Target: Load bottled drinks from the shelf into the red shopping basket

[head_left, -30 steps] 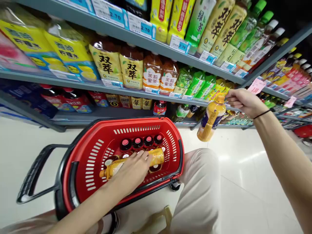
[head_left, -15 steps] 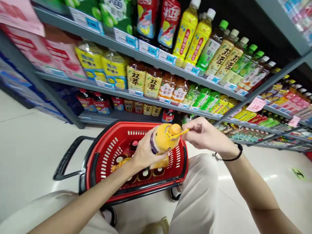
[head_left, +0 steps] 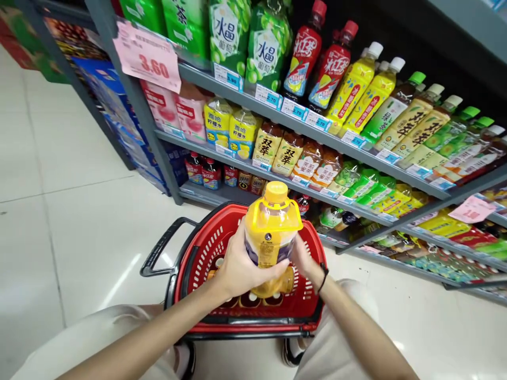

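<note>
A large yellow drink bottle (head_left: 269,248) with a yellow cap and a plastic carry handle (head_left: 277,221) at its neck is held upright above the basket. My left hand (head_left: 240,264) wraps round its left side, thumb across the front. On the right side of the bottle, my right hand (head_left: 303,258) presses against it, its fingers mostly hidden behind. Below is the red shopping basket (head_left: 312,303), with several dark bottles and an orange one (head_left: 287,279) lying in it, partly covered by my hands and the held bottle.
Shelves of bottled drinks (head_left: 271,113) run along the far side, with price tags on their edges. A pink price sign (head_left: 148,57) hangs at the left. The basket's black handle (head_left: 162,245) sticks out left. My knees flank the basket on the tiled floor (head_left: 91,227).
My right hand has let go of the carry handle and moved down to the bottle's right side. The bottle now stands more upright. The view has shifted, showing more floor at left.
</note>
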{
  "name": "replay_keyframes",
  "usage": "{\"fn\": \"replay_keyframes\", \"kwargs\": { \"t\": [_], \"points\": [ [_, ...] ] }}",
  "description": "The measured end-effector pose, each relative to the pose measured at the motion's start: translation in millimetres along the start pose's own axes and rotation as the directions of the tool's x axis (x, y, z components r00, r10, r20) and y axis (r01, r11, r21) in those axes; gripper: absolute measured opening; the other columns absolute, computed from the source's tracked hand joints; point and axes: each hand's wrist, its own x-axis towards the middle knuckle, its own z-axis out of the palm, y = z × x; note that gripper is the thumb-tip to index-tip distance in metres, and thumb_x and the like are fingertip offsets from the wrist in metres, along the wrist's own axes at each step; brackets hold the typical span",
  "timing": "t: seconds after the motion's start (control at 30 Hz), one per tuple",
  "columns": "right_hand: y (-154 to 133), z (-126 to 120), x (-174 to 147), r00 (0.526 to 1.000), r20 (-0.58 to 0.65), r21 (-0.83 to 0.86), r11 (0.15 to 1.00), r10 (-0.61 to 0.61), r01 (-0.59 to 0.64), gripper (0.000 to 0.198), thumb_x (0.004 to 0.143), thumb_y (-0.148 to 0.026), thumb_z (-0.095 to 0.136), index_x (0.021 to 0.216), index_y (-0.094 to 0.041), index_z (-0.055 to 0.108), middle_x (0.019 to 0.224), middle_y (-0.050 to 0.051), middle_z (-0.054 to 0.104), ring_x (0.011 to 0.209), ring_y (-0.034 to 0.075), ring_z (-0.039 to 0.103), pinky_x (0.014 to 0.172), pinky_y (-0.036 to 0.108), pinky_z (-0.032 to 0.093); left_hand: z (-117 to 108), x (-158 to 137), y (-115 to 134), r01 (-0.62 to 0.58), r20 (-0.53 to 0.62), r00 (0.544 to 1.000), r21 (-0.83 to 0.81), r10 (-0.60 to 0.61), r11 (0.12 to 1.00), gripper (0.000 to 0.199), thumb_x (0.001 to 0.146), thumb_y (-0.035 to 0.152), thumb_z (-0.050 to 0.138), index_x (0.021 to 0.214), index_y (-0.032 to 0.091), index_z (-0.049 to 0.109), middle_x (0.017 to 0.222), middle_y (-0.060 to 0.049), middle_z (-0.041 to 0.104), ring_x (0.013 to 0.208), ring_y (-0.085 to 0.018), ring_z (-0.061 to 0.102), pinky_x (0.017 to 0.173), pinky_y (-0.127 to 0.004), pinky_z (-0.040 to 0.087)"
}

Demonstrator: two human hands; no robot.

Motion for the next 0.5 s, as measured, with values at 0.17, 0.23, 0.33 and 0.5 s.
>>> {"fn": "replay_keyframes", "kwargs": {
  "t": [0.17,0.23,0.33,0.5],
  "points": [
    [64,27,-20,0.902,0.361,0.077,0.956,0.238,-0.283,0.061,0.068,-0.086,0.06,0.107,-0.045,0.081,0.117,-0.004,0.082,0.121,0.038,0.074,0.091,0.054,0.06,-1,3,6,0.041,0.005,0.999,-0.048,-0.041,0.998,0.061,0.069,0.04,0.086,0.117,0.017,0.056,0.108,-0.012,0.076,0.097,-0.03,0.077,0.091,-0.044,0.066],
    [70,27,-25,0.895,0.373,0.101,0.948,0.246,-0.303,0.066,0.064,-0.093,0.056,0.106,-0.048,0.081,0.118,-0.006,0.082,0.122,0.04,0.073,0.088,0.056,0.059,1,3,4,0.07,0.034,0.997,-0.064,-0.068,0.996,0.061,0.07,0.04,0.085,0.119,0.017,0.055,0.106,-0.011,0.076,0.098,-0.03,0.077,0.091,-0.044,0.066],
    [70,25,-27,0.906,0.334,0.136,0.938,0.26,-0.319,0.074,0.063,-0.095,0.057,0.109,-0.043,0.081,0.118,0.0,0.082,0.126,0.041,0.071,0.092,0.058,0.059,4,2,-3,0.106,0.044,0.994,-0.083,-0.103,0.991,0.067,0.068,0.039,0.085,0.123,0.017,0.054,0.11,-0.012,0.076,0.105,-0.032,0.077,0.095,-0.045,0.065],
    [69,22,-28,0.914,0.286,0.201,0.915,0.288,-0.351,0.079,0.068,-0.087,0.066,0.115,-0.026,0.079,0.119,0.015,0.08,0.131,0.041,0.066,0.105,0.056,0.057,4,5,-11,0.205,0.061,0.978,-0.142,-0.198,0.968,0.062,0.069,0.04,0.086,0.116,0.017,0.055,0.112,-0.013,0.076,0.105,-0.031,0.077,0.094,-0.044,0.065]
  ]
}}
